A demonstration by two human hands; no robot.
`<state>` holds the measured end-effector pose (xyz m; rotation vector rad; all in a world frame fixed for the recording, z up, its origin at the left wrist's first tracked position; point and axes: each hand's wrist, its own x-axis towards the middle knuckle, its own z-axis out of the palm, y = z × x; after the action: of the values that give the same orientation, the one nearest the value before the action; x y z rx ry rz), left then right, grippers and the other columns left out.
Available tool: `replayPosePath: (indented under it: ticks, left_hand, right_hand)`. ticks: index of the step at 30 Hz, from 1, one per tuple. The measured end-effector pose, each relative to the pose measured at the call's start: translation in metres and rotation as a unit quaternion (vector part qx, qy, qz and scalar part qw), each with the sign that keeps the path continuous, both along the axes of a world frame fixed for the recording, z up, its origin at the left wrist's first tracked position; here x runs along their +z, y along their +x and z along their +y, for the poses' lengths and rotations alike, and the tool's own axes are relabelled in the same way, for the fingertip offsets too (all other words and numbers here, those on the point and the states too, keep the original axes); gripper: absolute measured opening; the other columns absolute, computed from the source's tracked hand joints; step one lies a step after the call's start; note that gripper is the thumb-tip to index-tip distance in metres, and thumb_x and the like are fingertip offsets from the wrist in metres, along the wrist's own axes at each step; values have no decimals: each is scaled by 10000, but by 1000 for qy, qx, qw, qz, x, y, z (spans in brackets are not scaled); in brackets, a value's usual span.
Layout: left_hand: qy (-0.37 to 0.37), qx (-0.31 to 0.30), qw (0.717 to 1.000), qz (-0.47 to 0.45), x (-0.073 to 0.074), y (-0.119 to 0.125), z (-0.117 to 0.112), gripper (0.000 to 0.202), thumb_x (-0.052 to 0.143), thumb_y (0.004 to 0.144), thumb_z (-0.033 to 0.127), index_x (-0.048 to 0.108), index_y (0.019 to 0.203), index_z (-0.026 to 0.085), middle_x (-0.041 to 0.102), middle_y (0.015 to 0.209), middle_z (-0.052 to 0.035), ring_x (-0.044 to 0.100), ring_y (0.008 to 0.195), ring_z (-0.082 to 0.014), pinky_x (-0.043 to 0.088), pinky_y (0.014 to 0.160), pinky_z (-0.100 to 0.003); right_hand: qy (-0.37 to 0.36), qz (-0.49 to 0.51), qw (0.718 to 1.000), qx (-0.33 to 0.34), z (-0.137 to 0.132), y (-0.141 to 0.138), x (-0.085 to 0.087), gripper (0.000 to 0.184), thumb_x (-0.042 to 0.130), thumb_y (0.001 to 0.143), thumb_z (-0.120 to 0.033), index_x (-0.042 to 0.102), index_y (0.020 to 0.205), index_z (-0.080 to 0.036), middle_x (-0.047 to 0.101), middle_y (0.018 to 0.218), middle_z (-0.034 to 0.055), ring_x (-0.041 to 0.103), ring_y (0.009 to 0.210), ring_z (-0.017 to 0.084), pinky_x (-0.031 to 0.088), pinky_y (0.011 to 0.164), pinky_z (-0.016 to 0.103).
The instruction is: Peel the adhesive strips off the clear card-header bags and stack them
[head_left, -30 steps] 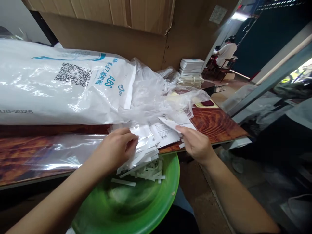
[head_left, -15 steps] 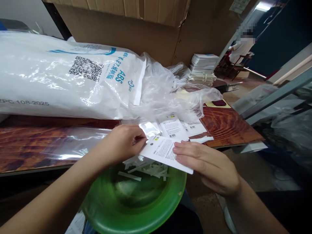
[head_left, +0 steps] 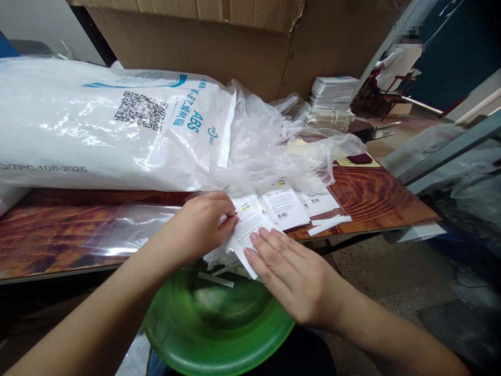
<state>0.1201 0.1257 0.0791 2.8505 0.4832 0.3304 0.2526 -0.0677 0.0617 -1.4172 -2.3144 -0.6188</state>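
Observation:
A white printed card [head_left: 245,235] with a yellow mark is angled between my hands above the green basin's far rim. My left hand [head_left: 203,222] pinches its left edge between thumb and fingers. My right hand [head_left: 295,274] lies across the card's lower right part, fingers together and stretched over it; its thumb is hidden underneath. Just beyond, more printed cards [head_left: 281,204], some in clear sleeves, rest at the table edge. Below, paper strips [head_left: 216,280] lie in the green basin [head_left: 176,339].
A large white sack [head_left: 97,141] with blue print lies across the wooden table [head_left: 376,196]. Clear plastic sleeves [head_left: 129,224] are at left. Loose white strips [head_left: 331,223], scissors [head_left: 378,131] and a paper stack [head_left: 332,102] sit to the right. A person [head_left: 399,65] is far off.
My right hand has moved left and the card has turned steeper, its lower corner shifting left. My left hand stays near the card's left edge. The view has shifted slightly.

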Motion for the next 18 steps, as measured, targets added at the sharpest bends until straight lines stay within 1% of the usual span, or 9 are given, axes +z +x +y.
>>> replayPosePath:
  ticks: [3, 6, 7, 9, 11, 12, 14, 16, 18]
  left_hand:
    - [-34, -18, 999, -9, 3, 4, -2, 152, 542, 822, 218, 672, 761, 169, 662, 822, -39, 620, 783, -165, 474, 751, -286]
    - [-71, -36, 997, -26, 8, 6, -4, 130, 563, 806, 202, 669, 736, 176, 665, 779, -19, 612, 738, -144, 468, 728, -266]
    - [-79, -40, 996, -31, 9, 6, -5, 127, 565, 806, 201, 669, 736, 179, 667, 776, -13, 611, 730, -138, 466, 721, -260]
    - [-84, -41, 995, -41, 10, 4, -7, 123, 563, 815, 206, 674, 766, 187, 675, 792, -7, 612, 734, -134, 463, 713, -253]
    - [-81, -36, 994, -59, 11, 2, -10, 128, 551, 834, 219, 675, 831, 191, 681, 828, -10, 616, 755, -135, 462, 708, -249]
    - [-82, -36, 994, -67, 11, 0, -12, 135, 542, 846, 227, 671, 865, 192, 682, 848, -14, 617, 769, -135, 462, 708, -247]
    - [-91, -45, 992, -81, 10, -3, -14, 145, 526, 868, 236, 656, 911, 191, 682, 889, -19, 619, 798, -134, 465, 721, -244]
    - [-107, -64, 988, -87, 9, -5, -15, 135, 518, 878, 232, 640, 919, 193, 681, 922, -16, 622, 823, -127, 469, 746, -239]
    - [-123, -76, 986, -89, 6, -8, -15, 122, 515, 882, 220, 628, 923, 195, 680, 944, -9, 622, 849, -118, 472, 772, -233]
  right_hand:
    - [11, -11, 1000, -5, 9, -5, -5, 365, 417, 897, -114, 597, 1191, 7, 624, 1196, 238, 574, 1158, 351, 514, 955, 473]
    - [12, 5, 1000, -22, 16, -2, -2, 323, 448, 899, -102, 609, 1167, -19, 633, 1195, 207, 572, 1166, 296, 476, 984, 443]
    - [15, 19, 999, -26, 17, 0, 1, 299, 456, 900, -101, 621, 1140, -33, 656, 1155, 184, 592, 1123, 270, 475, 963, 430]
    - [45, 59, 996, -44, 19, 6, 6, 245, 482, 900, -126, 645, 1079, -82, 698, 1009, 117, 627, 950, 216, 477, 853, 401]
    - [75, 96, 990, -69, 22, 10, 9, 190, 511, 893, -153, 657, 1012, -130, 692, 868, 65, 588, 776, 173, 441, 727, 364]
    - [76, 108, 988, -75, 24, 11, 9, 166, 516, 890, -155, 661, 971, -147, 680, 828, 53, 560, 731, 162, 419, 690, 350]
    - [43, 118, 990, -63, 29, 11, 7, 176, 488, 898, -140, 662, 885, -158, 660, 795, 52, 526, 704, 157, 402, 659, 331]
    - [2, 129, 990, -49, 36, 9, 4, 235, 443, 906, -116, 653, 810, -159, 643, 785, 57, 516, 708, 159, 407, 658, 318]
    - [-24, 155, 986, -55, 42, 7, 2, 250, 429, 900, -99, 641, 783, -158, 633, 792, 58, 519, 724, 161, 414, 669, 308]
